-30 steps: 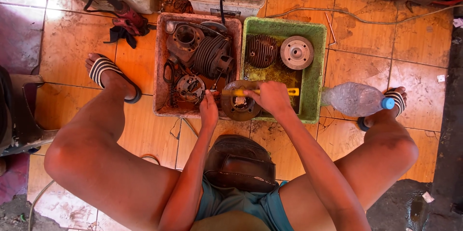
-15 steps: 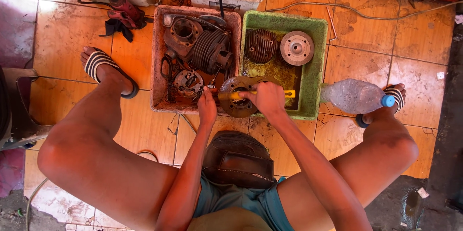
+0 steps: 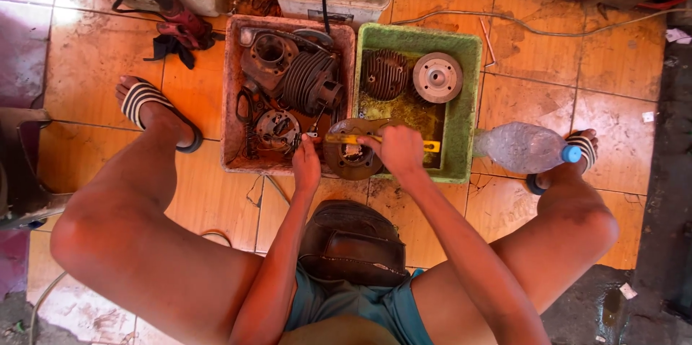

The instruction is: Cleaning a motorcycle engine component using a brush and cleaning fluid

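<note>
Down between the knees, the right hand (image 3: 401, 150) is clenched around a yellow tool (image 3: 431, 146), laid across a round cover (image 3: 355, 157). Left hand (image 3: 306, 165) grips that cover's left edge, fingers closed on it. Cover sits right under both hands, on the seam between two trays. Beyond the left hand, the red tray (image 3: 232, 93) holds a finned cylinder (image 3: 308, 82). Beyond the right hand, the green tray (image 3: 461, 100) holds a finned head (image 3: 383, 74) and a disc (image 3: 437, 77). Right of it lies a bottle (image 3: 520, 147).
</note>
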